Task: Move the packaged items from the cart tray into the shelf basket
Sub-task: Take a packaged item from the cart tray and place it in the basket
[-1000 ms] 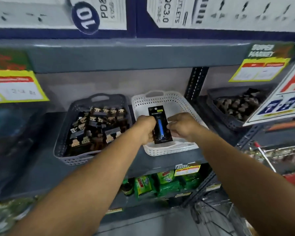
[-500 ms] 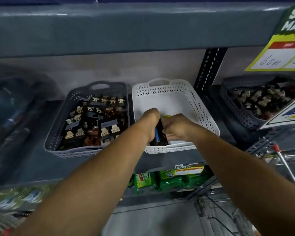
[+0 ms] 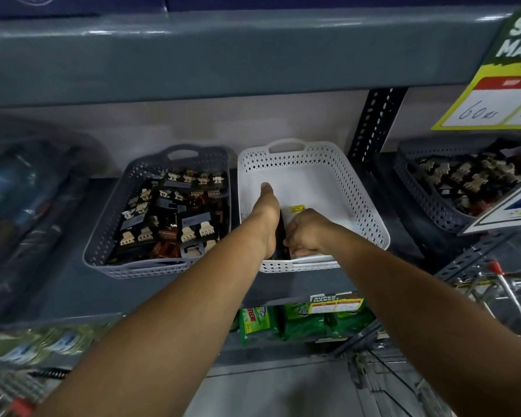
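A white perforated shelf basket (image 3: 370,206) sits on the grey shelf, with its floor mostly bare. Both my hands are inside its near left part. Between them lies a black packaged item (image 3: 281,236), low near the basket floor; only a dark strip and its yellow sticker (image 3: 297,208) show. My left hand (image 3: 265,218) lies along the item's left side with a finger stretched forward. My right hand (image 3: 309,233) is curled over its right side. The cart tray is out of sight.
A grey basket (image 3: 103,236) full of carded hair clips stands just left of the white one, and another grey basket (image 3: 418,191) stands at the right. The upper shelf (image 3: 223,55) overhangs. Green packs (image 3: 301,323) fill the lower shelf. The cart's metal frame (image 3: 509,284) is at lower right.
Both hands have lowered the black package from above the basket's front rim down into the basket. My view has dropped and moved closer.
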Motion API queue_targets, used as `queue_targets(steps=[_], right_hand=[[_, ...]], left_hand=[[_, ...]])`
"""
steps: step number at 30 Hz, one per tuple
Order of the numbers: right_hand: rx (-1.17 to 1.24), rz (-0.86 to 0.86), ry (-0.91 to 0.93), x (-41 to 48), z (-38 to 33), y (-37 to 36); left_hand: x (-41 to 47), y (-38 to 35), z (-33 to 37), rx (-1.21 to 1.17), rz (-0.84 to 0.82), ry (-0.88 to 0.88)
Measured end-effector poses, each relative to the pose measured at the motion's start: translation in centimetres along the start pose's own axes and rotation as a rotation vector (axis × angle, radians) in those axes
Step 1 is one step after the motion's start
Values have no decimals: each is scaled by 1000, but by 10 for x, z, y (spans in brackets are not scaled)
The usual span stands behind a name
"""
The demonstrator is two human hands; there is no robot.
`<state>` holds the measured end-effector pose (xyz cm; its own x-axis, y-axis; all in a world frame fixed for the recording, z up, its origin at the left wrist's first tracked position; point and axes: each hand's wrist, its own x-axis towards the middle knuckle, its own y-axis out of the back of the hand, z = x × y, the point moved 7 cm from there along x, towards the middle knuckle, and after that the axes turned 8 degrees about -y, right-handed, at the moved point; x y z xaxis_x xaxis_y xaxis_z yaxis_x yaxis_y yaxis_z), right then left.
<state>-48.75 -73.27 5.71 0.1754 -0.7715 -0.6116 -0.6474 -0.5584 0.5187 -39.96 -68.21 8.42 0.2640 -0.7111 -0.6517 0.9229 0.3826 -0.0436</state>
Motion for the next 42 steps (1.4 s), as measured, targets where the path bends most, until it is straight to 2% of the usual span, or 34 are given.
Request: queue_targets(steps=[15, 23, 29, 31, 32, 34, 35, 36, 38, 40, 42], right_hand=[[-233, 122, 2, -4, -8, 3], [-174, 100, -18, -2, -5, 1], [-301, 119, 0, -8, -9, 2], [-449, 276, 102, -24, -29, 16], [-433, 391, 193, -39, -43, 26], [-204, 548, 482, -87, -72, 31], [-20, 552, 643, -119, -81, 26], [137, 497, 806, -152, -89, 13], [197, 320, 1089, -215, -103, -35], [65, 120, 1311, -257, -118, -102], [-53, -84, 1427, -276, -133, -172]], left_hand=[[-6, 3, 4, 2, -11, -59], [-7, 3, 4, 36, -14, -71], [-19, 5, 8, 0, -26, -88], [-26, 3, 14, -20, -56, -150], [-34, 4, 18, 5, -56, -221], [-66, 19, 25, 66, -31, -450], [-91, 32, 27, 19, -43, -642], [-122, 48, 23, -75, -80, -831], [-176, 91, 1, -248, -110, -1070], [-205, 158, -35, -329, 56, -1152], [-223, 238, -74, -335, 323, -1148]])
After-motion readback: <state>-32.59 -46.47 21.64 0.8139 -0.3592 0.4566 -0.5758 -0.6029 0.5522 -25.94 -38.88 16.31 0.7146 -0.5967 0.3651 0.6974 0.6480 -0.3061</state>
